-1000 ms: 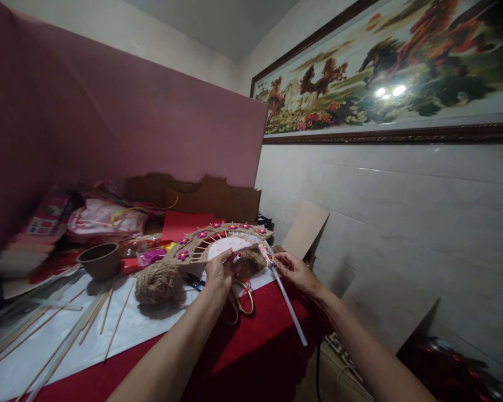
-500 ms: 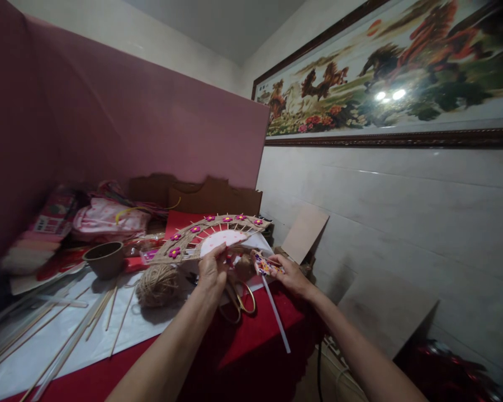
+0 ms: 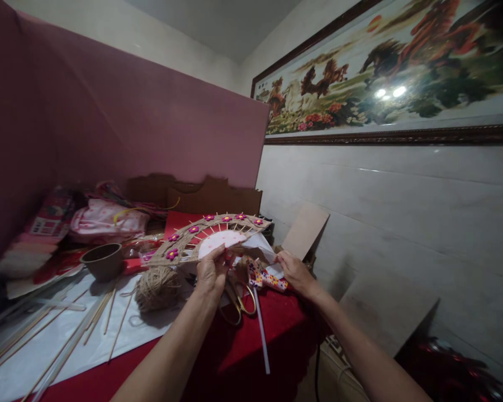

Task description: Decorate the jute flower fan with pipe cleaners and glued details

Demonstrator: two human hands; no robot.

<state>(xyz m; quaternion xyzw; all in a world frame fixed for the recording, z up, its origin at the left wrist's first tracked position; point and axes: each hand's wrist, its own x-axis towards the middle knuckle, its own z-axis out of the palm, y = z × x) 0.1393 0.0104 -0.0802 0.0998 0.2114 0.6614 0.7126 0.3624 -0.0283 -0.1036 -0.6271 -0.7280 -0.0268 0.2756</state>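
My left hand (image 3: 212, 273) is closed on the lower edge of a half-round fan-shaped craft piece (image 3: 184, 241). The piece has a twine-wrapped arch, thin stick ribs, purple felt flowers and a pink-white centre. My right hand (image 3: 294, 272) is closed, fingertips pinched beside the piece's right end; what they hold, if anything, I cannot make out. Just below those fingers lies a floral cloth-covered thing (image 3: 266, 277), with a translucent glue stick (image 3: 262, 335) jutting out toward me. Gold-handled scissors (image 3: 248, 304) lie between my hands. A ball of twine (image 3: 156, 289) sits left of my left hand.
A brown pot (image 3: 103, 261) and several thin wooden sticks (image 3: 96, 315) are on white sheeting (image 3: 145, 335) at left. A red cloth (image 3: 230, 357) covers the table. Fabric bundles (image 3: 109, 218) and cardboard (image 3: 213, 195) stand behind. A board (image 3: 305, 231) leans against the wall.
My right hand has let go of the floral cloth-covered thing, which now lies lower, its glue stick swung left. The right fingers have moved up into a pinch. My left hand stays on the craft piece.
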